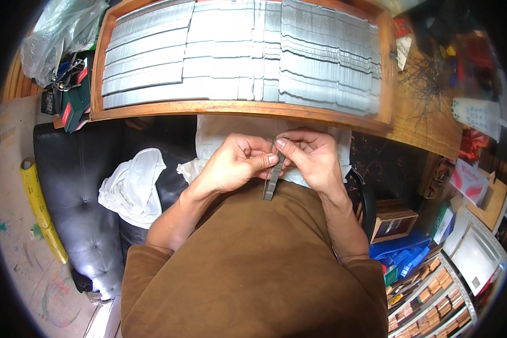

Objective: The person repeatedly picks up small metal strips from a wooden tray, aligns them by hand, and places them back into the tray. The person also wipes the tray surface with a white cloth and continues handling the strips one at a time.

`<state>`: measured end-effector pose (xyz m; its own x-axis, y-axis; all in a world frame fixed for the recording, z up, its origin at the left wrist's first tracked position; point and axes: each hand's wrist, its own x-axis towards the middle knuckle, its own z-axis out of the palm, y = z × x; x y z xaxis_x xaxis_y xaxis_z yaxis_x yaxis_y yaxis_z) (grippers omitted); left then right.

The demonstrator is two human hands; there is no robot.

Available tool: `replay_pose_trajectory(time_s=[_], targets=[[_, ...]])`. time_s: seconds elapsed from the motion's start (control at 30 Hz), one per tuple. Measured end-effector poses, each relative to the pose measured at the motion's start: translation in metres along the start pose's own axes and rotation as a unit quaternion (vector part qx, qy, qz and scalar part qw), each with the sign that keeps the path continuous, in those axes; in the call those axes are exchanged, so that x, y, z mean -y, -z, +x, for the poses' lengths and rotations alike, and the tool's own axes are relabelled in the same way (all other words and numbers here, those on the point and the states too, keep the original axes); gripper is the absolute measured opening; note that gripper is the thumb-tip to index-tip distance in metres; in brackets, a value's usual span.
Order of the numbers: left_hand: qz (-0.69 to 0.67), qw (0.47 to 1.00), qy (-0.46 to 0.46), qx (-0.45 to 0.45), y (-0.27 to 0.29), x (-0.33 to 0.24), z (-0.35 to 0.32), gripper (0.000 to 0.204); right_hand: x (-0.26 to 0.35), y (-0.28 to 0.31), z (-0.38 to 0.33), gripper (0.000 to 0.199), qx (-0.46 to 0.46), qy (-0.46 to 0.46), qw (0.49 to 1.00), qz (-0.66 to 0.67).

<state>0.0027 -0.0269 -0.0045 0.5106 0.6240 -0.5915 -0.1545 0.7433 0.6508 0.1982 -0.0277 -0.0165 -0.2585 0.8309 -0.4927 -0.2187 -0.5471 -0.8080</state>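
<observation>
Just in front of my chest, both hands meet over a narrow dark grey strip point(271, 186) with stepped segments; its exact kind I cannot make out. My left hand point(235, 163) pinches it between thumb and fingertips. From the other side my right hand point(311, 158) is closed on its upper end, thumb against bent fingers. The lower end hangs free over my brown shirt. Beyond the hands stands a wooden tray point(236, 108) packed with rows of thin silvery metal strips point(219, 62).
A black padded seat point(67, 186) and a crumpled white cloth point(135, 186) are at left, beside a yellow roll point(42, 214). Thin dark pieces point(428, 79) lie on the wooden table at right, near a plastic cup point(476, 115). Lower right, a rack point(439, 293) holds small wooden pieces.
</observation>
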Motion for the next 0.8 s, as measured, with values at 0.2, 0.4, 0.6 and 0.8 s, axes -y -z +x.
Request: replay_pose_trajectory(time_s=[0.2,0.4,0.6,0.8], targets=[[0.012,1.000,0.011,0.016,0.0019,0.0023,-0.0007,0.018,0.0005,0.0038,-0.0021,0.020,0.027,-0.009,1.000,-0.003],[0.010,1.000,-0.009,0.015,0.0001,0.0066,-0.0006,0.016,0.0009,0.0031,-0.0024,0.017,0.025,-0.011,0.999,-0.029],[0.013,1.000,-0.009,0.006,-0.0048,0.0025,-0.0014,0.016,-0.0016,0.0040,-0.0037,0.015,0.019,-0.006,1.000,-0.018],[0.010,1.000,-0.011,0.008,-0.0037,0.0067,0.0009,0.017,-0.0041,0.0064,-0.0046,0.014,0.018,0.004,1.000,0.005]])
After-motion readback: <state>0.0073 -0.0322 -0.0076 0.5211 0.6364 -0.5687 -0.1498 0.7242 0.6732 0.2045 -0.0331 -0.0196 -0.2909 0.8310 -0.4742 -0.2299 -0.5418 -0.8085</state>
